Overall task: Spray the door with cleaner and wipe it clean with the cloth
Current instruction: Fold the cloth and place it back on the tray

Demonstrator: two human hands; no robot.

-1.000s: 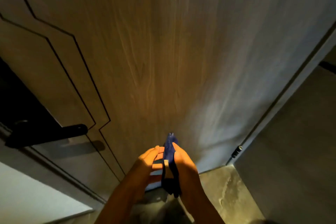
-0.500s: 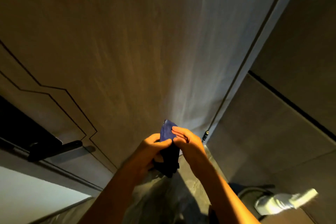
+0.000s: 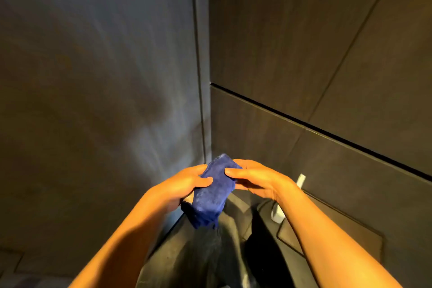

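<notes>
A folded dark blue cloth (image 3: 214,190) is held in front of me by both hands, low in the middle of the view. My left hand (image 3: 187,184) grips its left side with the thumb on top. My right hand (image 3: 253,179) holds its upper right edge with flat fingers. The wood-grain door (image 3: 98,82) fills the left half, dim, with a pale sheen near its right edge. A white spray bottle (image 3: 278,214) stands on the floor to the right, partly hidden behind my right forearm.
The door frame (image 3: 202,58) runs vertically down the middle. A dark panelled wall (image 3: 327,54) with a black groove fills the right side. A dark mat (image 3: 334,236) lies on the floor below the wall.
My view has swung right, so the door handle has left the frame and the right wall fills more of it. Both hands have kept hold of the cloth and spread it flatter.
</notes>
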